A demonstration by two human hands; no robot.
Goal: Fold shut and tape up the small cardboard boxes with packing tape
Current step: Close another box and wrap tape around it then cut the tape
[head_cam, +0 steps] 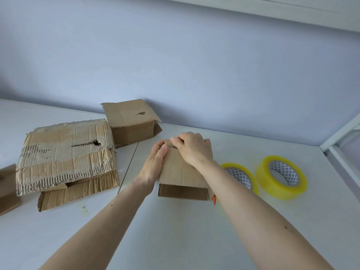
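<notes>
Forearms: two bare, entering from the bottom edge and converging on one small cardboard box near the middle of the white table.

Far left, cut by the frame edge: part of a brown cardboard piece, lying flat.

Left: large battered box, top skin torn away to bare corrugation, a ragged hole in its top, one flap splayed out at its near side.

Behind it, against the blue wall: medium cardboard box, tilted, flaps loose, a small tear on its upper face; its near corner is close to the battered box.

Centre: the small cardboard box, on the table, its near end open toward the camera.

Left hand: laid along the box's left side, fingers curled over the far left corner, gripping it.

Right hand: on top of the box's far end, fingers bent and pinching down a flap there.

Right of the box: yellow tape roll, leaning, partly hidden by the right forearm. A small red item shows at the box's near right corner; what it is cannot be told.

Further right: second yellow tape roll, just beside the first, also leaning.

Far right: white metal frame at the table's edge.
</notes>
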